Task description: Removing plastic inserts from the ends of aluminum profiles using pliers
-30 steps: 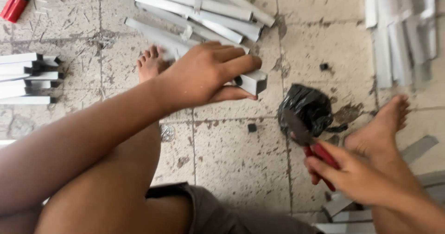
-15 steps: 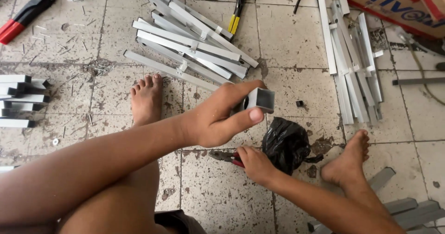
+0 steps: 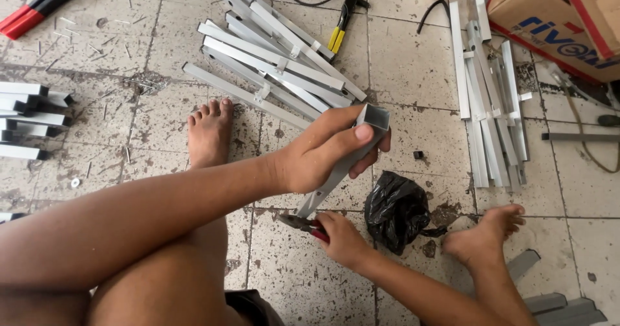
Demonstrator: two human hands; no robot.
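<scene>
Fingers of the left hand (image 3: 323,155) wrap around a short square metal tube (image 3: 345,158), thumb pressed on its upper face near the open end, holding it slanted with that end up and the lower end down by the floor (image 3: 413,61). Fingers of the right hand (image 3: 342,235) are closed around red-handled pliers (image 3: 303,224), whose nose meets the tube's lower end; whether the nose actually grips the metal cannot be told from this angle.

Judging by how things lie, the work looks to be somewhere in its middle. A stack of short cut tubes (image 3: 26,116) sits at the left edge, apparently handled already, while a loose heap of long metal strips (image 3: 278,61) lies beyond the person's left foot (image 3: 210,135) and another bundle of strips (image 3: 491,106) rests to the right, near a cardboard box (image 3: 555,22). A black plastic bag (image 3: 397,210) sits just beside the right hand, next to the right foot (image 3: 484,235). Small nails or rivets are scattered over the tiles. The piece in hand seems not yet finished.
</scene>
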